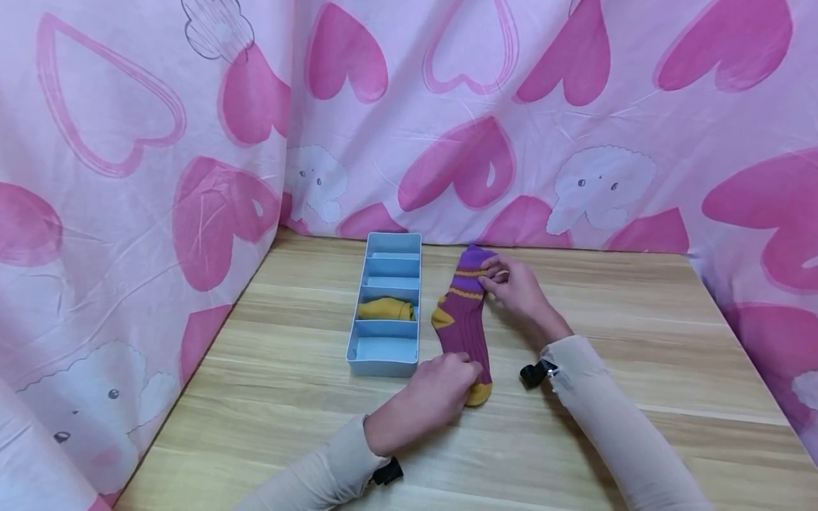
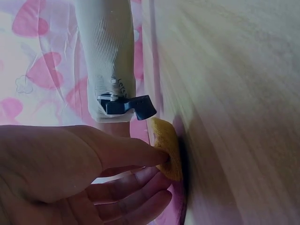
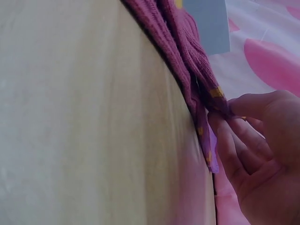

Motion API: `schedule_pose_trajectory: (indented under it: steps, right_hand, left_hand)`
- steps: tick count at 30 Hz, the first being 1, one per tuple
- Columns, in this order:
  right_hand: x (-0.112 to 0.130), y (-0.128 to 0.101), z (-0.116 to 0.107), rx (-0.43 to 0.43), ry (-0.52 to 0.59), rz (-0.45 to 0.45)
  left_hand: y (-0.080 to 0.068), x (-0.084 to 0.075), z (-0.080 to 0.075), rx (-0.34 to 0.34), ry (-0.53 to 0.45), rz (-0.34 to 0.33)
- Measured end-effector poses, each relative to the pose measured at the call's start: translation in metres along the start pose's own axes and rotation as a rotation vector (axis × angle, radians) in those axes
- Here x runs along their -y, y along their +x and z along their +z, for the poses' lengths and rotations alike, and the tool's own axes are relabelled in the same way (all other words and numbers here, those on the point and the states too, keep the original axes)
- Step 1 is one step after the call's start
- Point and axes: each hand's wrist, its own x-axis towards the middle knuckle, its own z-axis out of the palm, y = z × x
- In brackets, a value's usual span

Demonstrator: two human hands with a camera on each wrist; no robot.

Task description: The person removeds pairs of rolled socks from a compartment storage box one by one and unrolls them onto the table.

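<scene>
A maroon sock (image 1: 465, 328) with a mustard heel and toe and a striped purple cuff lies lengthwise on the table. My left hand (image 1: 424, 394) pinches it near the mustard toe, thumb pressed against the fabric in the left wrist view (image 2: 167, 154). At the cuff end, my right hand (image 1: 519, 287) pinches the sock's edge between thumb and fingers. In the right wrist view, layers of the sock (image 3: 187, 61) part slightly below those fingertips. Just left of the sock stands a blue divided box (image 1: 383, 367), with a rolled mustard sock (image 1: 385, 309) in one compartment.
The wooden table (image 1: 268, 397) reaches back to a pink heart-patterned curtain (image 1: 447, 163) that hangs behind and along both sides. Black clips (image 1: 533, 375) hang at the sleeve cuffs.
</scene>
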Motion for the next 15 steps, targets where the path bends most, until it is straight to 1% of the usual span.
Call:
schedule_pose_trajectory:
  steps: [2,4,6,10,13,15]
  right_hand:
    - [0.001,-0.001,-0.001,-0.003,0.019,-0.005]
    - [0.003,-0.001,-0.002,-0.004,0.038,-0.007]
    - [0.003,-0.002,-0.005,-0.012,0.058,-0.012]
    - [0.002,-0.003,-0.013,-0.045,0.089,-0.038]
    - [-0.002,-0.003,-0.018,-0.072,0.075,-0.054]
    - [-0.005,-0.003,-0.02,-0.076,0.035,-0.062]
  left_hand:
    - [-0.001,0.0,-0.003,-0.003,-0.015,-0.005]
    - [-0.002,0.001,-0.007,-0.022,-0.031,-0.003]
    - [-0.003,0.001,-0.01,-0.055,-0.046,0.008]
    - [-0.003,-0.002,-0.01,-0.13,-0.052,0.061]
    - [0.0,-0.005,-0.005,-0.134,-0.047,0.09]
    - [0.002,-0.005,0.001,-0.108,-0.043,0.072]
